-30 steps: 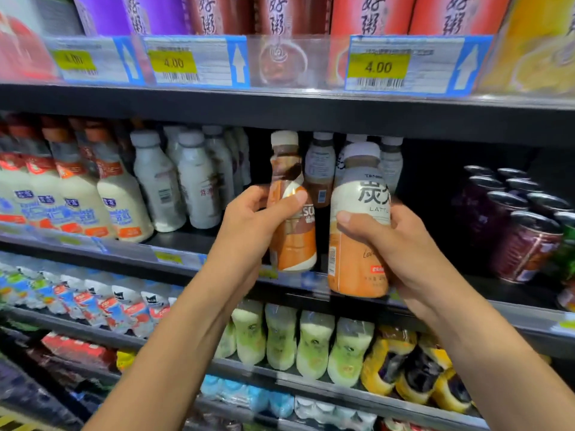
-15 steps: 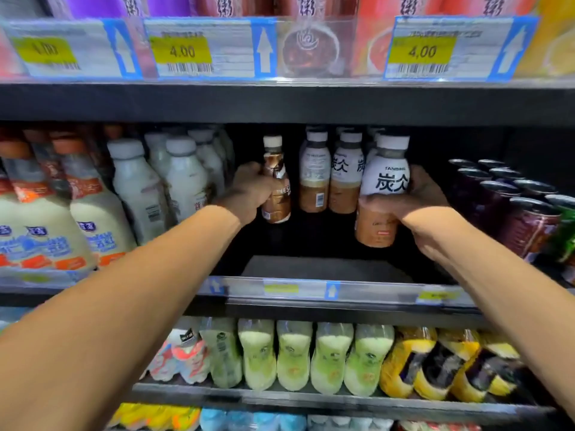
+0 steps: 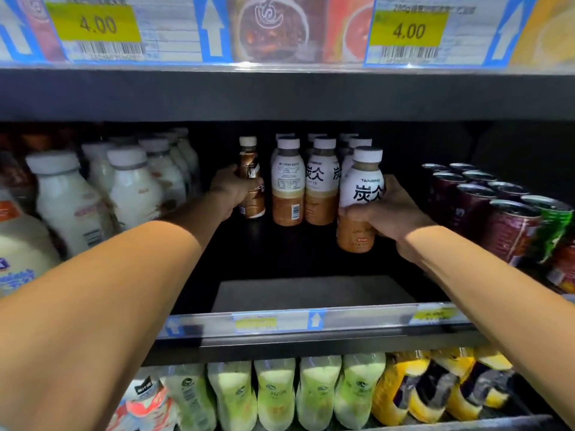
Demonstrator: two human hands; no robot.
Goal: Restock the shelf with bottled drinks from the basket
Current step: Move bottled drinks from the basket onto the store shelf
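Both arms reach deep into the dark middle shelf point(image 3: 311, 293). My left hand point(image 3: 231, 191) grips a slim brown coffee bottle point(image 3: 250, 181) with a cream cap, standing at the left of a group of latte bottles point(image 3: 287, 185). My right hand point(image 3: 392, 213) grips a white-labelled latte bottle point(image 3: 361, 200) with brown drink in its lower half, in front of that group on the right. Whether either bottle rests on the shelf floor I cannot tell. The basket is out of view.
White milk bottles point(image 3: 133, 188) fill the shelf to the left, dark cans point(image 3: 504, 219) to the right. A price rail point(image 3: 311, 321) runs along the shelf's front edge. Green bottles point(image 3: 314, 393) and yellow bottles point(image 3: 435, 384) lie on the shelf below. Price tags point(image 3: 407, 29) hang above.
Both hands have carried their bottles from the shelf's front edge deep into the shelf. The view has moved closer and slightly upward.
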